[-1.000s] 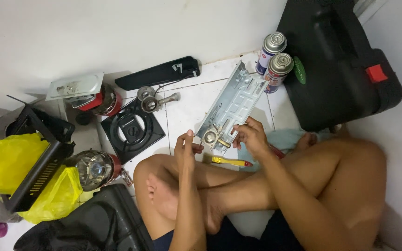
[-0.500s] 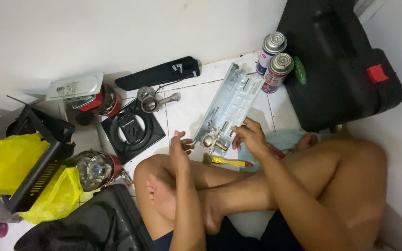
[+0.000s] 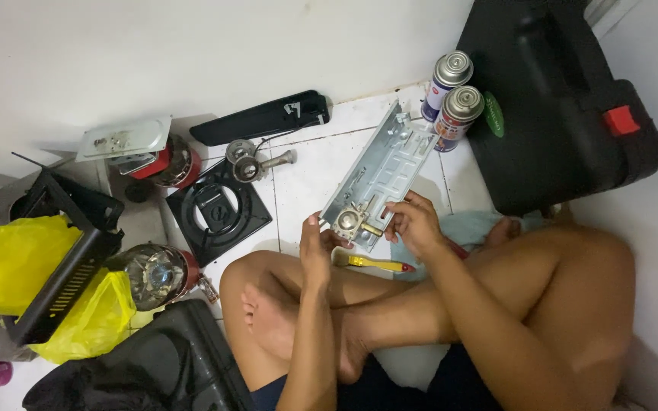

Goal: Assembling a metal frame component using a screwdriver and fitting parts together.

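Head view: person sat cross-legged on a white tiled floor (image 3: 314,175). Long grey metal plate (image 3: 386,171) lay slanting on the tiles, its near end carrying a round brass valve fitting (image 3: 349,221). Left hand (image 3: 315,247) touched that end, fingers curled against the fitting; right hand (image 3: 413,224) pinched the plate's edge beside it. A yellow-handled brush (image 3: 371,262) lay just below. Two spray cans (image 3: 451,99) stood near the plate's far end, beside a black case (image 3: 565,114).

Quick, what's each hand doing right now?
Left hand: fingers at the near end of the metal plate, by its round valve.
Right hand: gripping the plate's near edge.
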